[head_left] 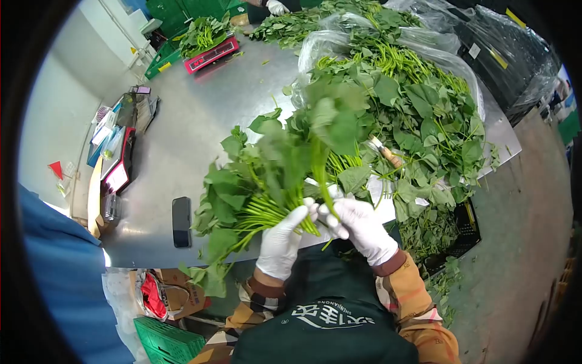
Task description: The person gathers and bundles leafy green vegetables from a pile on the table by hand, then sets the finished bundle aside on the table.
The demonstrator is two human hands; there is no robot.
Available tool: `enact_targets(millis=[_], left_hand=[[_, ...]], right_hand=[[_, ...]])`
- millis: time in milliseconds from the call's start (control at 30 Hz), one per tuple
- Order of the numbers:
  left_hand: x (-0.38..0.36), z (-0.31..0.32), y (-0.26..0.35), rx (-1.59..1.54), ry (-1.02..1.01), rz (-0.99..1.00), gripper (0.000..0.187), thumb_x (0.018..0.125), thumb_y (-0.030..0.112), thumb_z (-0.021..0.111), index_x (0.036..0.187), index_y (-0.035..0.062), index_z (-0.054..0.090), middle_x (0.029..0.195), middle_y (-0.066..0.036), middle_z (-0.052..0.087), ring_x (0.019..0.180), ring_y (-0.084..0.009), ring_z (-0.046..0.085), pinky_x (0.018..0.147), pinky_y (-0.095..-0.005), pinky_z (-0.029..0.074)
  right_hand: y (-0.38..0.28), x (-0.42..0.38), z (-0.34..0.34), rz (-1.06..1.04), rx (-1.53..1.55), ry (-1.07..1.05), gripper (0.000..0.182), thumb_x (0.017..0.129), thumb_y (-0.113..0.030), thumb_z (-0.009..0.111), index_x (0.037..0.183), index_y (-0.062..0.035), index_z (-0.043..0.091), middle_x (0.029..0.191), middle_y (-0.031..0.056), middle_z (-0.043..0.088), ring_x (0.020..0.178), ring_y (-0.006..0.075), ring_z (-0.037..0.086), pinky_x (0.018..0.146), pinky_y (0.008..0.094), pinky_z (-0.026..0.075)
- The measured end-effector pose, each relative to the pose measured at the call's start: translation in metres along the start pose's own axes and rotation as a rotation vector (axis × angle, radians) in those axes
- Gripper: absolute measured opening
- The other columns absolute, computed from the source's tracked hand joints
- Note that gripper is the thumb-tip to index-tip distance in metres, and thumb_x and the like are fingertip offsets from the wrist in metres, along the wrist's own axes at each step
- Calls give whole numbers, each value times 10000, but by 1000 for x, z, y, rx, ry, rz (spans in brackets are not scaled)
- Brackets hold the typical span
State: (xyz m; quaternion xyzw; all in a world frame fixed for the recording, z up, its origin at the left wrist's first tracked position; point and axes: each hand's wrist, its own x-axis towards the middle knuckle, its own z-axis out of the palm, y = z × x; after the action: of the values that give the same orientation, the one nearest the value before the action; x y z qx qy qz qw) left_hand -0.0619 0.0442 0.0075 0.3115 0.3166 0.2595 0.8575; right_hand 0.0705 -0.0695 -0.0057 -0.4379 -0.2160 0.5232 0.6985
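My left hand (282,240), in a white glove, is closed around a thick bunch of leafy green stems (257,212). The cut ends point toward my right hand and the leaves fan out to the left and away from me. My gloved right hand (362,228) pinches a few more leafy stems (319,162) upright beside the bunch, their leaves blurred. Beyond my right hand, a wooden-handled tool (388,153), its far end partly covered, lies among the greens. A large heap of the same greens (418,115) spreads over the right side of the table.
On the metal table (200,121) lie a black phone (181,222) and a red scale (212,54) bearing greens. Another red-edged device (124,161) stands left. Clear plastic (327,45) edges the heap. A black crate (470,221) holds leaves below. Another person's gloved hand (277,7) is at the far side.
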Motion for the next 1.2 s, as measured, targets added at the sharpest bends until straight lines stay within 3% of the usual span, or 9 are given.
enact_targets(millis=[133, 367, 600, 800, 867, 967, 1067, 1133, 1200], left_hand=[[-5, -2, -1, 84, -208, -142, 334, 914, 136, 561, 1187, -54, 575, 1066, -85, 643, 979, -178, 608, 855, -347, 511], [-5, -8, -6, 108, -247, 18, 329, 883, 139, 591, 1165, -31, 588, 1026, -96, 644, 965, -200, 621, 869, -368, 511], [-13, 6, 0, 170, -54, 121, 216, 866, 35, 590, 1072, -16, 631, 1040, -83, 649, 950, -178, 621, 871, -318, 492], [-7, 2, 23, -290, 28, 185, 166, 885, 12, 587, 1045, -34, 582, 988, -95, 626, 883, -196, 594, 889, -368, 487], [0, -18, 39, -437, 6, 270, 175, 895, 16, 584, 1061, -34, 562, 1009, -98, 613, 906, -215, 594, 921, -417, 490], [-4, -31, 50, -371, 1, 359, 184, 917, 35, 561, 1093, -20, 566, 1029, -97, 616, 956, -211, 592, 945, -413, 483], [-9, -29, 54, -384, -29, 374, 205, 924, 43, 555, 1119, -19, 556, 1057, -98, 610, 970, -205, 590, 927, -402, 489], [-11, -31, 55, -410, -51, 359, 223, 928, 47, 551, 1140, -19, 544, 1073, -99, 605, 977, -201, 588, 903, -390, 496], [-13, -34, 56, -411, -59, 339, 241, 931, 50, 547, 1162, -19, 531, 1086, -99, 600, 982, -197, 587, 873, -377, 503]], right_hand=[[-13, -5, 10, 213, -110, -39, 328, 955, -304, 530, 937, -10, 675, 673, -17, 562, 499, 39, 430, 461, 179, 335], [-14, -4, 17, 235, -381, 76, 353, 877, -373, 645, 930, -26, 685, 715, 9, 628, 557, 43, 508, 524, 191, 401], [-7, -9, 27, -292, -898, 194, 212, 826, -200, 717, 896, -4, 677, 738, 2, 600, 628, 74, 529, 579, 229, 422], [-17, -10, 35, -811, -620, 656, 147, 883, -136, 644, 828, 1, 649, 769, 23, 610, 661, 88, 543, 606, 252, 436], [-58, -7, 31, -782, 161, 690, 151, 913, -131, 605, 842, -2, 640, 840, 43, 636, 660, 89, 547, 637, 246, 457], [-56, 10, -6, -657, 130, 587, 157, 925, -149, 592, 908, -4, 649, 915, 68, 653, 678, 89, 568, 659, 227, 468], [-4, 47, -22, -391, -573, 364, 269, 881, -172, 644, 1080, 9, 641, 913, 92, 689, 777, 155, 638, 720, 260, 493], [25, 78, -25, -652, -1232, 418, 157, 852, -145, 620, 955, -38, 671, 857, 130, 653, 764, 278, 635, 700, 326, 501], [33, 103, -27, -467, -1831, 439, 93, 830, -174, 599, 826, -88, 636, 773, 107, 596, 748, 291, 617, 679, 403, 488]])
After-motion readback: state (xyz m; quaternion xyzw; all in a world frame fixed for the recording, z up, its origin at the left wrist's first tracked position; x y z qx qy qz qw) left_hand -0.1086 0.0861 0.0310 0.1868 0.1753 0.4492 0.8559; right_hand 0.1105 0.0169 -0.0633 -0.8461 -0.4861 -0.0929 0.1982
